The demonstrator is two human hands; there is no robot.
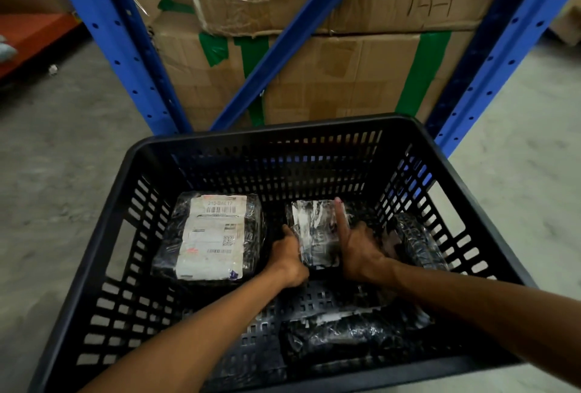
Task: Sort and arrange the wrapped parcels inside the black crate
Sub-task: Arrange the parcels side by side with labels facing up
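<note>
Left hand (287,255) and right hand (358,249) clamp the middle parcel (316,233) from either side near the black crate (103,235) far wall; slick wrap could slip and knock the labelled parcel (210,235) by the left wall

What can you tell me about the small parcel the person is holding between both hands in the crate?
The small parcel is a dark block wrapped in shiny, crinkled clear film, with a pale label showing through its top. It lies flat on the floor of the black crate, near the far wall, right of a bigger labelled parcel. The left hand presses its left edge and the right hand its right edge, one finger stretched along the top.
</note>
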